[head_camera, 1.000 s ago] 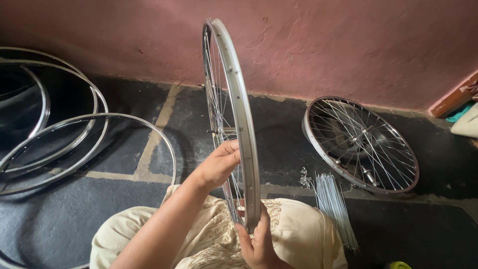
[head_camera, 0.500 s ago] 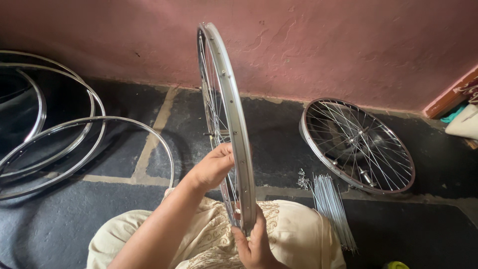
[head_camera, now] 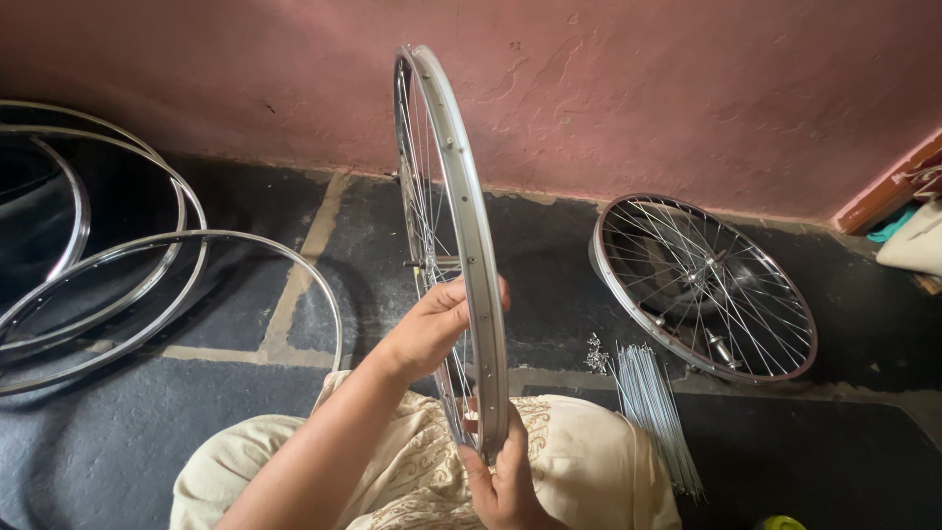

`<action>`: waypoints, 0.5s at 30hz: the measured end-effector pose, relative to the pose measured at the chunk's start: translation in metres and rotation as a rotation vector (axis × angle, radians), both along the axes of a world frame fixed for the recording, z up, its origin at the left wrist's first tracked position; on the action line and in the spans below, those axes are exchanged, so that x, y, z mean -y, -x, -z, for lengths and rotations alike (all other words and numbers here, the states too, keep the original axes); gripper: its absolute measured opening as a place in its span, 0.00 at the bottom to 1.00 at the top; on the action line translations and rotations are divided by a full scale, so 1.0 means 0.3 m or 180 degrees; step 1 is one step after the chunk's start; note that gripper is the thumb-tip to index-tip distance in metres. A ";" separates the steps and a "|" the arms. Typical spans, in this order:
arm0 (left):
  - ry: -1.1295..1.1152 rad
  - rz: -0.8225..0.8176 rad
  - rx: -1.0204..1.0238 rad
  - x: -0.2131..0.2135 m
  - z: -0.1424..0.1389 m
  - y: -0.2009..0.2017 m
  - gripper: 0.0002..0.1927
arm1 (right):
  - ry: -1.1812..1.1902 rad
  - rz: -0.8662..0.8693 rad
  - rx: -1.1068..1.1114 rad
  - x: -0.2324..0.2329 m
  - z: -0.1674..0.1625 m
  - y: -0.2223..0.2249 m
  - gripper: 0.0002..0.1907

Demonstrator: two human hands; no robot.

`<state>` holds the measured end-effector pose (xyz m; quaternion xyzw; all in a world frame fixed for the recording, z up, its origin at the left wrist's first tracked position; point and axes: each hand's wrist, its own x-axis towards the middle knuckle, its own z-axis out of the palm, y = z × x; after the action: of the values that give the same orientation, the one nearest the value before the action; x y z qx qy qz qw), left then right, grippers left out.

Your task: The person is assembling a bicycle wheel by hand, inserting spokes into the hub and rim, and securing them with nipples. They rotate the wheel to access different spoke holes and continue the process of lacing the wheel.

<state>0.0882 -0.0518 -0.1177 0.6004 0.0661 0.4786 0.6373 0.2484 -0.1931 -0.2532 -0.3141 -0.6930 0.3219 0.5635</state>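
Centre of the frame, upright over my lap — the spoked bicycle wheel (head_camera: pixel 461 226) stands edge-on. My left hand (head_camera: pixel 432 329) clasps its rim midway, fingers curled among the spokes; my right hand (head_camera: pixel 500 476) grips the rim's bottom. Loose spokes (head_camera: pixel 653 402) lie lower right — bare rims (head_camera: pixel 147 285) at left.

Spoked wheel (head_camera: pixel 461 245), upright at centre: bright polished metal rim, thin glossy wire spokes. Second wheel (head_camera: pixel 703 287), at 3 o'clock: same shiny metal. Bare rims (head_camera: pixel 147 285), at 9 o'clock: smooth chromed metal. Loose spokes (head_camera: pixel 655 407), at 4 o'clock: bright wire. Floor (head_camera: pixel 549 255): dark matt stone, rough. Wall (head_camera: pixel 638 88), at 12 o'clock: pink plaster, coarse, matt. Lap garment (head_camera: pixel 579 461), at 6 o'clock: cream embroidered cloth
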 end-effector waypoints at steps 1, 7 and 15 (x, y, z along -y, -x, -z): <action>-0.0016 -0.0011 -0.0018 0.008 -0.012 -0.001 0.19 | 0.0022 -0.0006 -0.0003 0.001 0.003 0.000 0.37; 0.0204 0.0088 0.0032 0.049 -0.057 0.006 0.23 | 0.0276 0.0066 0.0113 0.009 0.014 0.004 0.38; 0.0306 -0.0116 0.0493 -0.010 0.084 -0.020 0.12 | 0.0283 -0.0036 -0.0223 0.002 -0.018 0.015 0.35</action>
<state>0.0941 -0.0487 -0.1428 0.5290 0.0505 0.5314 0.6598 0.2440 -0.1935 -0.2477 -0.3235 -0.6596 0.3663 0.5711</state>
